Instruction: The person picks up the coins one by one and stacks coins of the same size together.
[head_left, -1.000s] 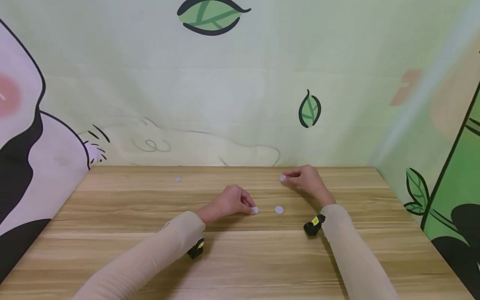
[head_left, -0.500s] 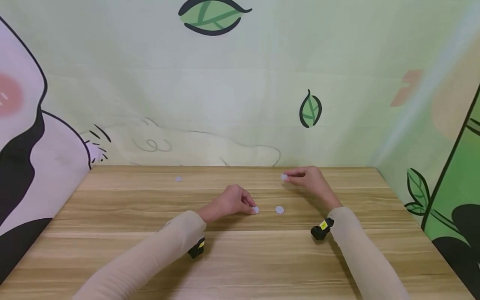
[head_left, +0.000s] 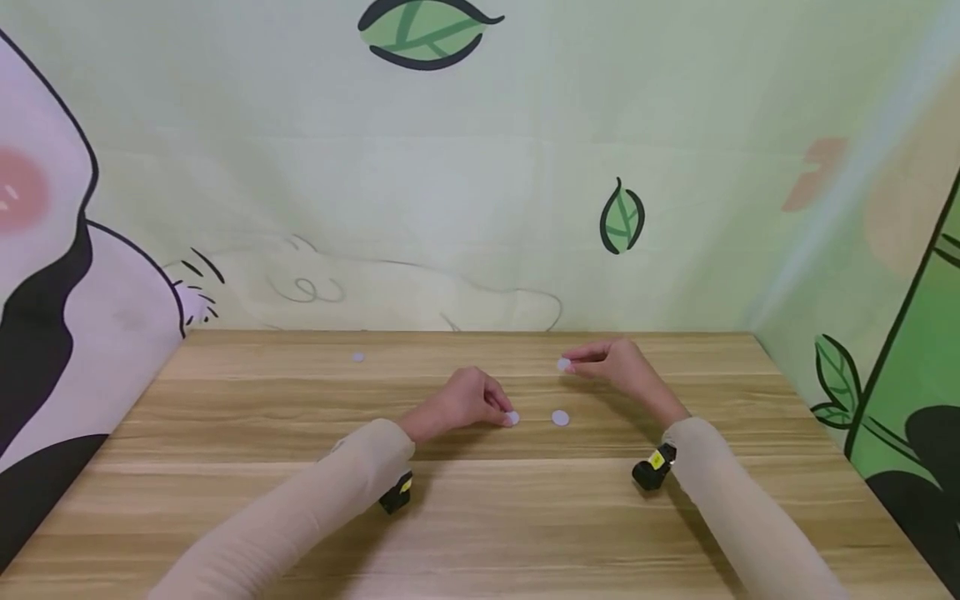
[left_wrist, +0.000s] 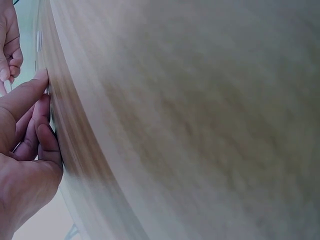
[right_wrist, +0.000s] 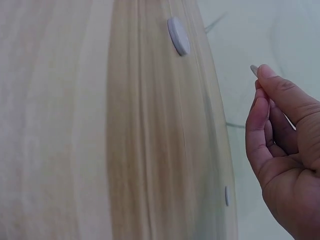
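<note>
In the head view my left hand (head_left: 468, 398) is low over the table, its bent thumb and fingers pinching a small white disc (head_left: 513, 417) at the tabletop. The left wrist view mostly hides that disc behind the fingertips. Farther back, my right hand (head_left: 618, 367) holds another white disc (head_left: 564, 364) by its edge between thumb and fingertips. The right wrist view shows this disc (right_wrist: 254, 70) edge-on at the fingertips, raised off the wood. A third disc (head_left: 560, 418) lies flat just right of the left fingertips; its thick rim (right_wrist: 179, 36) shows in the right wrist view.
One white disc (head_left: 358, 357) lies at the back left of the wooden table (head_left: 480, 517). Near the far edge, the right wrist view has a small grey disc (right_wrist: 227, 196). A printed cloth wall (head_left: 465, 192) stands directly behind the table.
The right hand, still pinching its disc, has come slightly nearer, and its wrist has shifted right. My left hand and the discs on the table stay in place.
</note>
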